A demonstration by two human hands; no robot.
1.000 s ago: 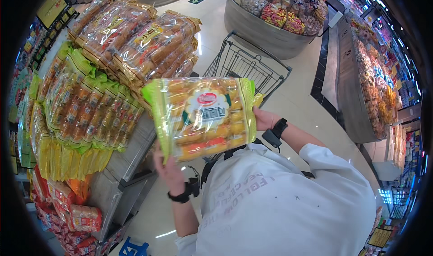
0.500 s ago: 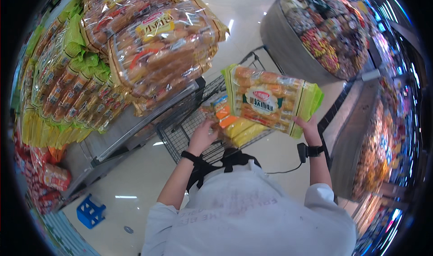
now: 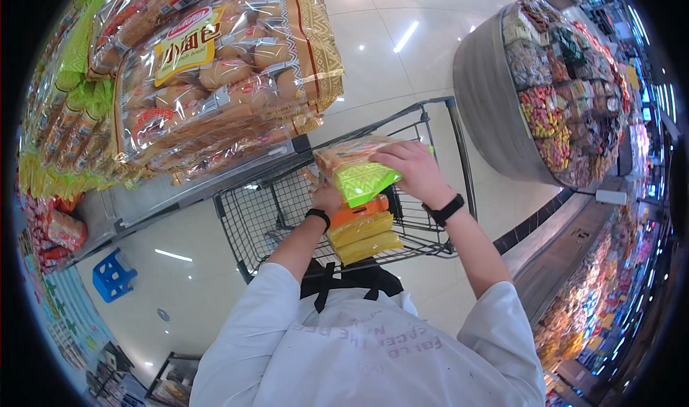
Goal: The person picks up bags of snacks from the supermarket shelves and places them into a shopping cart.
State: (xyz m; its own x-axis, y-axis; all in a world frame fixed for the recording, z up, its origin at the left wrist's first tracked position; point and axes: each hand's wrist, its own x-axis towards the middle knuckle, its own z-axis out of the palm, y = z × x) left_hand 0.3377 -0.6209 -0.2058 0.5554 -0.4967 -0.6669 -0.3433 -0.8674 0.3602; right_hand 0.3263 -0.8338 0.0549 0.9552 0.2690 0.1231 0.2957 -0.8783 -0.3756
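since the earlier frame, the green-ended bread pkg [image 3: 353,166] has been brought from the r. to between both hands, above the wire cart [image 3: 251,209]. its top is held by the r. hand [image 3: 413,169], fingers curled over; l. hand [image 3: 327,197] is set at its l. side, fingers part-hidden, grip can't be told. yellow pkgs [image 3: 362,238] are seen in the cart, nearer the wearer.

- Person wearing a loose white top [image 3: 359,367], its front bearing faded pinkish-purple lettering [image 3: 391,339], which is running upside down in this view.
- Left sleeve [image 3: 247,306] and right sleeve [image 3: 499,335] matching in white, both ending near the elbow.
- Black wristband [image 3: 318,219] circling the left wrist; broader black band [image 3: 446,211] circling the right.
- Black cloth piece [image 3: 352,281] showing at the waist, dark straps [image 3: 325,286] trailing over the white.
- Hands going bare.
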